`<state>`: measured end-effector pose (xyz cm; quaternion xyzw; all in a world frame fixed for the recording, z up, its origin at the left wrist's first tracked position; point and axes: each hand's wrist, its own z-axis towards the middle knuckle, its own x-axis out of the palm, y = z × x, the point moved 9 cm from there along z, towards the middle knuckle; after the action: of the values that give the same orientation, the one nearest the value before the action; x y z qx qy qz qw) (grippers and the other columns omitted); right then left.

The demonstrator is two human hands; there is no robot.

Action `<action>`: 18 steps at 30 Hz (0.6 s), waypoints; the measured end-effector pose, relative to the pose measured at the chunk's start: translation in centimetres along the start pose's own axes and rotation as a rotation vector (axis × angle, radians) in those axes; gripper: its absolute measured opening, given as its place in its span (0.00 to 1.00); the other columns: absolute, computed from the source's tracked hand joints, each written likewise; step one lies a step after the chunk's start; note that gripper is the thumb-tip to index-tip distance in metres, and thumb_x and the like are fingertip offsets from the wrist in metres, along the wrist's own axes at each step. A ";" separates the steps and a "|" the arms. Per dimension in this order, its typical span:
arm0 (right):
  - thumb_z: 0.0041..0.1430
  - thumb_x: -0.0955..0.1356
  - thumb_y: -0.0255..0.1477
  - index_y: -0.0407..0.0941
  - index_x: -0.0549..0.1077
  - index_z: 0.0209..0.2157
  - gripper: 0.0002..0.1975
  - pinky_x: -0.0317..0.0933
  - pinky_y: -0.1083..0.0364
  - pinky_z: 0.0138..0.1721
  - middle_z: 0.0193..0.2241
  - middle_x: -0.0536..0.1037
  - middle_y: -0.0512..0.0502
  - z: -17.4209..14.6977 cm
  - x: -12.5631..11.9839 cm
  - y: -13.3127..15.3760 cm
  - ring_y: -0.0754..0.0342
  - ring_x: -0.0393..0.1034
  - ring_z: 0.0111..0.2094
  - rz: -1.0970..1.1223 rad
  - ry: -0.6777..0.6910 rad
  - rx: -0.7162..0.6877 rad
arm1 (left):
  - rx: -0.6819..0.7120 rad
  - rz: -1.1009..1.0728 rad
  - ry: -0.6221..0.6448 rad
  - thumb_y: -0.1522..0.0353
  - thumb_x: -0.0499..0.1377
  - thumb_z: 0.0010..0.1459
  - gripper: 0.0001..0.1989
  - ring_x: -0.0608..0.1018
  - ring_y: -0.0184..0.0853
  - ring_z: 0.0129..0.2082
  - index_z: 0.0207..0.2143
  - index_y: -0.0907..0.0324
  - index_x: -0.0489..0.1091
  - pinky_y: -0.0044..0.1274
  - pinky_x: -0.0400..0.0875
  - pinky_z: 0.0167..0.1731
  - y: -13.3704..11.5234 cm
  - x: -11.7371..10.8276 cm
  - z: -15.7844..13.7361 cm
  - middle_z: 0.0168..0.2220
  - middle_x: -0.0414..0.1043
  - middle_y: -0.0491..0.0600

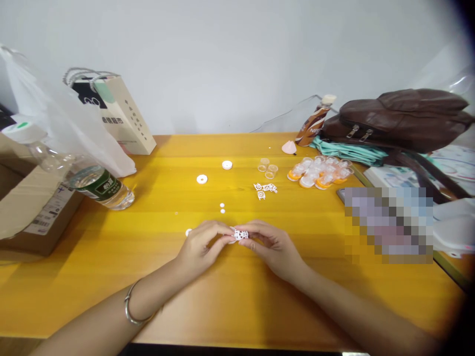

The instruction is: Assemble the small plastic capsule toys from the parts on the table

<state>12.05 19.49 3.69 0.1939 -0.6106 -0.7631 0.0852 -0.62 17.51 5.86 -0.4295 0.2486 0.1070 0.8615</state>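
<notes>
Between both hands, just above the table, is a small white plastic piece with holes (241, 235), joined to or set against a round part at its left. My left hand (202, 242) pinches the left side with thumb and fingertips. From the right, my right hand (272, 244) grips the other side the same way. A white disc (188, 232) lies partly behind my left hand. Beyond the hands are two tiny white discs (222, 207), two larger white rings (202, 179), some white openwork wheel-like pieces (265, 189) and a few clear cups (267, 168).
Several clear-domed pieces with orange bases (321, 172) stand right of the cups, near a pink cone (289, 147). A drink bottle (315, 121) and brown bag (397, 118) are behind. At left are a water bottle (100, 185), cardboard box (44, 222) and paper bag (126, 116).
</notes>
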 end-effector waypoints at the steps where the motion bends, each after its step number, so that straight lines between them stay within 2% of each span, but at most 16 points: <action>1: 0.53 0.68 0.31 0.50 0.76 0.37 0.09 0.65 0.52 0.41 0.34 0.77 0.47 0.0 0.0 0.0 0.53 0.71 0.36 0.003 -0.001 0.012 | 0.004 -0.001 0.000 0.75 0.57 0.56 0.06 0.77 0.30 0.35 0.36 0.59 0.70 0.23 0.71 0.38 0.0 0.0 0.0 0.34 0.76 0.49; 6: 0.51 0.69 0.31 0.49 0.76 0.37 0.09 0.65 0.52 0.41 0.33 0.78 0.47 0.0 0.2 -0.6 0.54 0.72 0.35 0.056 0.015 0.061 | 0.018 -0.017 0.015 0.76 0.56 0.56 0.07 0.77 0.31 0.35 0.36 0.59 0.70 0.23 0.70 0.38 -0.2 0.1 -0.1 0.34 0.76 0.49; 12: 0.48 0.72 0.31 0.47 0.76 0.32 0.07 0.65 0.53 0.43 0.31 0.79 0.49 -0.1 0.7 -1.7 0.55 0.73 0.36 0.274 0.028 0.132 | 0.034 -0.015 0.020 0.77 0.57 0.55 0.07 0.77 0.31 0.36 0.36 0.59 0.70 0.24 0.70 0.38 -0.4 0.2 -0.1 0.34 0.76 0.50; 18: 0.47 0.72 0.30 0.46 0.75 0.30 0.06 0.65 0.53 0.43 0.31 0.79 0.49 0.1 0.6 -1.7 0.55 0.73 0.35 0.322 0.014 0.162 | -0.024 -0.046 0.033 0.72 0.59 0.55 0.06 0.77 0.32 0.35 0.37 0.60 0.70 0.25 0.71 0.38 -0.3 0.4 0.1 0.34 0.76 0.51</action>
<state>11.63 19.77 1.97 0.1051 -0.6927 -0.6866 0.1944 -0.15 17.41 5.93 -0.4471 0.2517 0.0829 0.8543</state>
